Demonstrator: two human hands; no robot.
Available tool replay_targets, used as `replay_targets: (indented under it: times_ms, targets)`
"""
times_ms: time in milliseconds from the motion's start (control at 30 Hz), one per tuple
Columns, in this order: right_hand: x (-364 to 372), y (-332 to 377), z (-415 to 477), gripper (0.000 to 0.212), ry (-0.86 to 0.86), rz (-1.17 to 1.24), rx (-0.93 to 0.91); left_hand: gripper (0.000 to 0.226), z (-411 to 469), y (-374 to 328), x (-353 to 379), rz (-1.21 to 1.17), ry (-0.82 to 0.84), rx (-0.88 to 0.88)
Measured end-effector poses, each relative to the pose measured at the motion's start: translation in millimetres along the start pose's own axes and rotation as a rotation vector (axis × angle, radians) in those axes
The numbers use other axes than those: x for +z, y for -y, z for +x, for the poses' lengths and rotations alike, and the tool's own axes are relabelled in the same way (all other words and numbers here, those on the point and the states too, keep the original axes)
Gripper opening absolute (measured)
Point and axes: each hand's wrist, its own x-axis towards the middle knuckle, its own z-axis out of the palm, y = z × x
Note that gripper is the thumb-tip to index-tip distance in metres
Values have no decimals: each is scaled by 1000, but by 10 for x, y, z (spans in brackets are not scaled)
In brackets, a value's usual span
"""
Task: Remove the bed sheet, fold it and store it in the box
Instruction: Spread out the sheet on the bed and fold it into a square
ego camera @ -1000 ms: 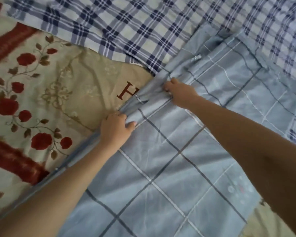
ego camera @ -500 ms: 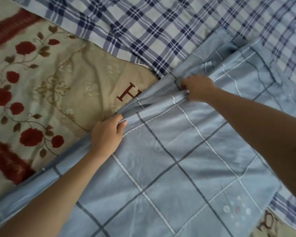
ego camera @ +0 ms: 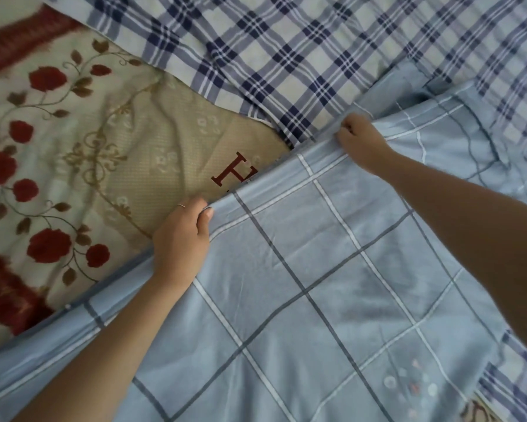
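Two hands hold the same edge of the pale blue bed sheet (ego camera: 301, 300), a smooth fabric crossed by grey and white grid lines. The left hand (ego camera: 181, 236) pinches that edge between thumb and curled fingers, and a thin ring (ego camera: 181, 205) shows on one finger. The right hand (ego camera: 361, 144), further up the edge, has its fingers curled round a bunch of the fabric. The sheet lies spread over the lower right of the bed, under both forearms. Left of it lies a cream blanket (ego camera: 73, 166) printed with red roses. On it a dark red letter "H" (ego camera: 236, 172) reads just beside the sheet's edge, and any following letters are covered. A navy-and-white plaid cloth (ego camera: 286, 56) lies across the top.
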Motion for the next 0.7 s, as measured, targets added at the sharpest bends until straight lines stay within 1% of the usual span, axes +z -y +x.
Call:
replay_targets:
  times_ms: [67,133,200,300,367,400,467,500,533,567,633,700]
  targets:
    - [111,64,113,8,-24,-24,-6,24,23,27,6,8,-21,-21]
    - [218,67,223,15,-24,-78,-7,23,30,73,23,82,-43,7]
    - [300,24,283,23,14,-133,-12,23,20,106,24,158,-76,47]
    - [484,-67,328,27,57,-150,-6,19,-18,125,59,321,-122,93]
    - [601,-91,314,30,35,-92,5,10,-48,120,110,398,-150,77]
    - [615,-87,308,34,10,11,18,8,-44,108,134,422,-157,71]
    - [525,-97,276,50,-16,268,41,28,40,25,161,477,-135,133]
    - [445,-127,260,55,-33,358,37,39,127,-62,162,480,-97,176]
    - [345,-175,254,55,-70,400,37,48,246,-189,177,453,-29,190]
    - [254,-233,244,51,-127,406,45,56,383,-315,199,385,66,144]
    - [-18,-445,251,45,-256,357,63,80,834,-658,307,214,252,-28]
    - [-379,-773,314,43,-279,230,107,101,1383,-1076,510,123,329,-197]
